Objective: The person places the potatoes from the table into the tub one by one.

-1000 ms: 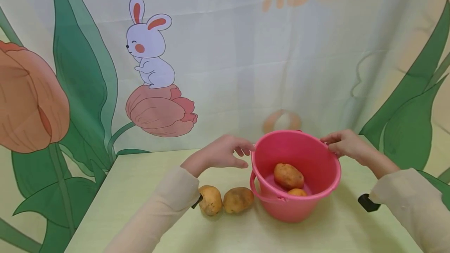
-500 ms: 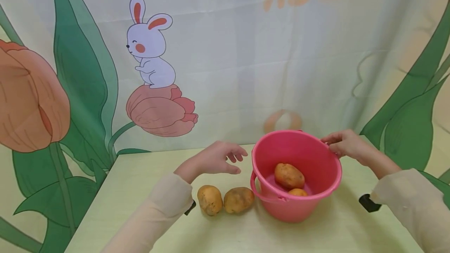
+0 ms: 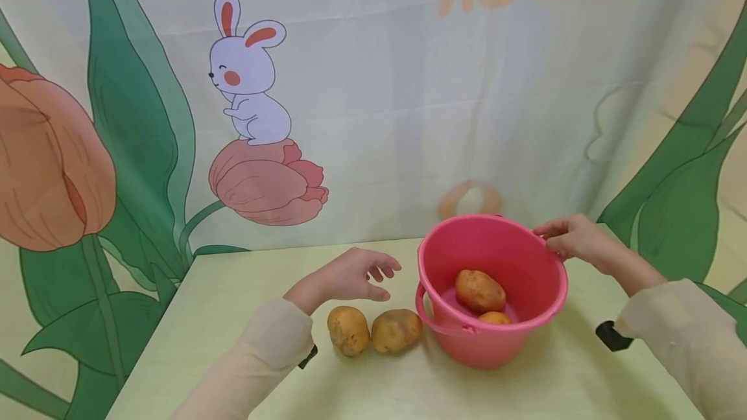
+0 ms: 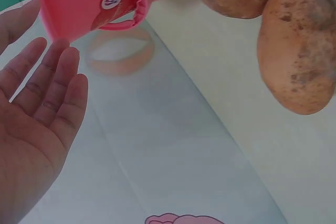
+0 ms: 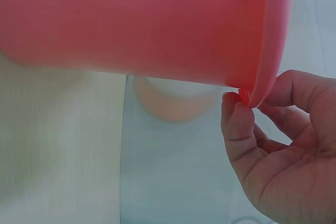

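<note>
A pink bucket [image 3: 484,349] stands on the table with two potatoes inside: one potato [image 3: 480,290] shows well, the other [image 3: 495,319] is mostly hidden by the rim. My right hand [image 3: 578,242] pinches the bucket's rim at the far right; the right wrist view shows thumb and fingers [image 5: 239,124] on either side of it. Left of the bucket, my left hand [image 3: 353,275] hovers in the air with relaxed fingers and holds nothing. Below it two more potatoes lie side by side, one potato [image 3: 349,331] on the left and one potato [image 3: 397,330] near the bucket handle.
The pale yellow-green table [image 3: 233,316] ends at a hanging cloth [image 3: 362,115] printed with a rabbit and tulips. The bucket's handle [image 3: 443,326] hangs down on its left front side. A black strap piece [image 3: 613,336] sits at the right wrist.
My left hand has drawn back from the bucket's left rim, moving left and down toward the two potatoes on the table. The right hand stays on the rim.
</note>
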Demonstrator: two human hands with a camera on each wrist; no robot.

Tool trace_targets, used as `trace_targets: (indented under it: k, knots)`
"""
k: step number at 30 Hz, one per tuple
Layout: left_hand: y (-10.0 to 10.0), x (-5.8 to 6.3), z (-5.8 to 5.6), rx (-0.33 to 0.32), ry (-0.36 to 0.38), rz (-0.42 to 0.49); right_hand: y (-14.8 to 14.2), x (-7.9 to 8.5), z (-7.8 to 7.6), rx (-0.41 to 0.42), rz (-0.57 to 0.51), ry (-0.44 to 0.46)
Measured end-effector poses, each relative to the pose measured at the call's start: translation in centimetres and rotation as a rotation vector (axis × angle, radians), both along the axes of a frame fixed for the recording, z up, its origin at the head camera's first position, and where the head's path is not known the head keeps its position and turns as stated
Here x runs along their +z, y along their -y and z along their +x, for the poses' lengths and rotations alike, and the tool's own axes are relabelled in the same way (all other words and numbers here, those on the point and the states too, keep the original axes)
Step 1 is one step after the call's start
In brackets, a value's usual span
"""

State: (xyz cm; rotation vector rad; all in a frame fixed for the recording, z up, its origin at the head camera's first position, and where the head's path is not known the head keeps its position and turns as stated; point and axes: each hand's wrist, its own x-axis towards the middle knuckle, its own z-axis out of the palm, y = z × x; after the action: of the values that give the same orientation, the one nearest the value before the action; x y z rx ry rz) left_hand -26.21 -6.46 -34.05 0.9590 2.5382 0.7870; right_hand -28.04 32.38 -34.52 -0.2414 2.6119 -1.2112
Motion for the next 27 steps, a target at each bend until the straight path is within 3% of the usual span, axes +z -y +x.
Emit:
trace_targets:
  k: [8,14,21,27]
  knots:
    - [0.4,-1.7,0.1,0.019,0.041,-0.023,0.0,-0.1,-0.1,-0.004,-0.001,0.009]
    - [0.6,-2.9,0.1,-0.004,0.019,-0.025,0.0,-0.1,-0.1,-0.008,0.004,0.005]
    - [0.8,-4.9,0.2,0.041,0.054,-0.033,0.1,-0.1,0.0,-0.01,0.004,-0.004]
    - [1.1,-5.9,0.5,0.065,0.088,-0.025,0.1,-0.1,0.2,-0.011,0.004,-0.002]
